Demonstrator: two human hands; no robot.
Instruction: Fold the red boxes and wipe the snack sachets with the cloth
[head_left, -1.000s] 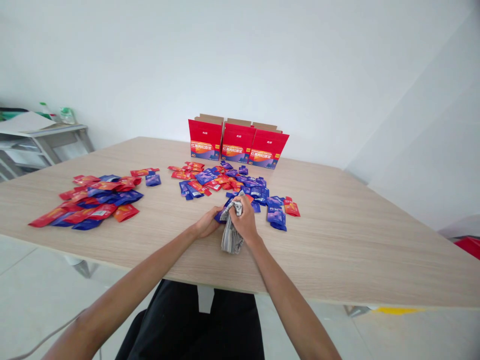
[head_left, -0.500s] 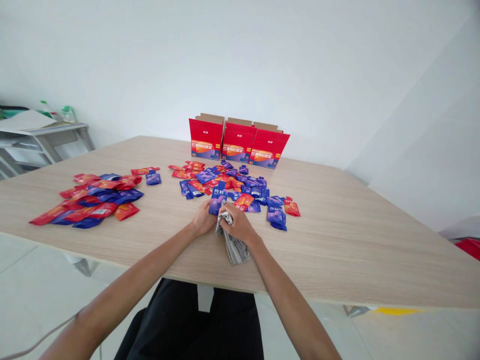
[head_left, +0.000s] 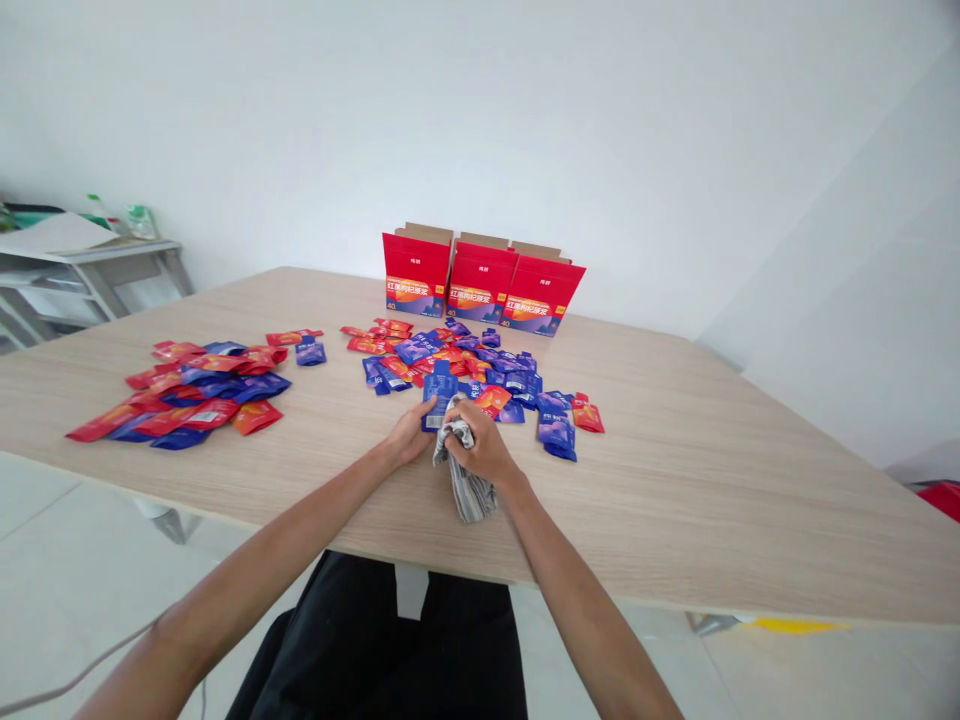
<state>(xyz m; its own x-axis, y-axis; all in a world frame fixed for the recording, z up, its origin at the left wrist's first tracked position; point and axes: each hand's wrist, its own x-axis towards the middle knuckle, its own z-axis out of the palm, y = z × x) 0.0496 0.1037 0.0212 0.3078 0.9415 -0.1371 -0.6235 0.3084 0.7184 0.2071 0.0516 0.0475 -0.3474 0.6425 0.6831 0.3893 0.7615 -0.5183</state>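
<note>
A blue pouch [head_left: 438, 385] is upright in my left hand [head_left: 409, 434], its printed back with a barcode facing me. My left fingers are closed on its lower left edge. Bunched in my right hand [head_left: 481, 442] is a grey striped cloth [head_left: 472, 495], whose loose end hangs down toward the table. The cloth's top is against or very near the pouch's right side; contact is partly hidden by my fingers. Just beyond my hands lies a loose heap of red and blue pouches [head_left: 517, 382]. A red pouch [head_left: 493, 401] sits right behind my right hand.
Three red open-topped cartons [head_left: 480, 290] stand in a row at the table's back, near the wall. On the left lies another pile of red and blue pouches [head_left: 202, 385]. A side desk [head_left: 97, 255] with papers and bottles stands at far left.
The blue pouch in my left hand has turned from its front with large lettering to its back with the barcode. My right hand still holds the cloth beside it.
</note>
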